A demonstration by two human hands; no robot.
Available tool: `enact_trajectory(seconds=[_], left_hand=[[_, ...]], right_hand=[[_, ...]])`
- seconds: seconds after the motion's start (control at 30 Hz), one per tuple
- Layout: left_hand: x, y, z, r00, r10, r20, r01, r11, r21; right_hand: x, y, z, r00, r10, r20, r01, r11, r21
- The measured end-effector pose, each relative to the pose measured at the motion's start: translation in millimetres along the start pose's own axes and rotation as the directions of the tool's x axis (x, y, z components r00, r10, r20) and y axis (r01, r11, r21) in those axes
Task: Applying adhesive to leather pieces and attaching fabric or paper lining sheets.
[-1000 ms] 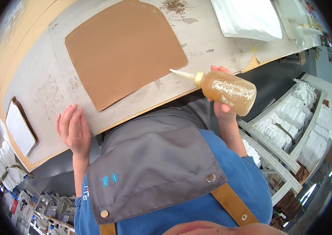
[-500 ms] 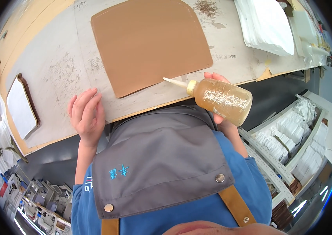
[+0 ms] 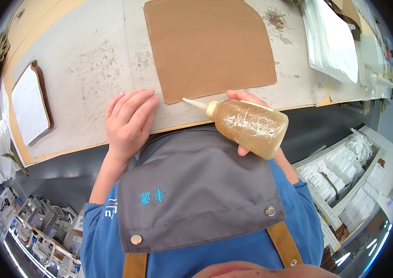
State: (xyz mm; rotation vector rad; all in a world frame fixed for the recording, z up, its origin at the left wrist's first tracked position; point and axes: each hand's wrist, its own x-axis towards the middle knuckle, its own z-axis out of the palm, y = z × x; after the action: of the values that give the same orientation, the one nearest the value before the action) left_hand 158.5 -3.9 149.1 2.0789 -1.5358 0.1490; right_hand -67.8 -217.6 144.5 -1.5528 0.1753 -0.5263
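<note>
- on the pale table (image 3: 89, 99), the brown sheet (image 3: 212, 51) lies flat, the nozzle (image 3: 195, 104) tip at its near left corner; whether they touch, i cannot tell.
- a low, steady tip and a light, even squeeze would probably work best here.
- the right hand (image 3: 248, 96) is wrapped around the bottle (image 3: 252, 129), fingers and thumb on opposite sides.
- the left hand (image 3: 129, 118) is empty, fingers loosely bent, just beside the sheet.

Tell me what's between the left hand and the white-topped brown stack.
In the head view, only bare grey worktop lies between the left hand and the white-topped brown stack.
</note>
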Motion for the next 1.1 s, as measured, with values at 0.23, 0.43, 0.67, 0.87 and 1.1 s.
enact_trajectory(seconds=[0.23, 0.43, 0.67, 0.87, 1.1], left_hand=[[1, 0, -2, 0.998, 0.023, 0.065, -0.024, 1.0, 0.016], [3, 0, -2, 0.993, 0.033, 0.114, -0.034, 0.999, 0.011], [3, 1, -1, 0.992, 0.024, 0.122, -0.025, 1.0, 0.003], [4, 3, 0, 0.992, 0.025, 0.126, -0.024, 1.0, -0.003], [5, 5, 1, 0.993, 0.05, 0.105, -0.051, 0.999, 0.002]], right_hand=[[14, -22, 19, 0.986, 0.149, 0.079, -0.145, 0.988, -0.059], [12, -20, 14, 0.99, -0.015, 0.139, 0.054, 0.958, -0.28], [4, -35, -10, 0.988, -0.077, 0.135, 0.128, 0.895, -0.427], [-11, -42, -22, 0.997, -0.078, 0.017, 0.077, 0.883, -0.462], [-27, -40, -39, 0.978, -0.147, -0.148, 0.064, 0.887, -0.458]])
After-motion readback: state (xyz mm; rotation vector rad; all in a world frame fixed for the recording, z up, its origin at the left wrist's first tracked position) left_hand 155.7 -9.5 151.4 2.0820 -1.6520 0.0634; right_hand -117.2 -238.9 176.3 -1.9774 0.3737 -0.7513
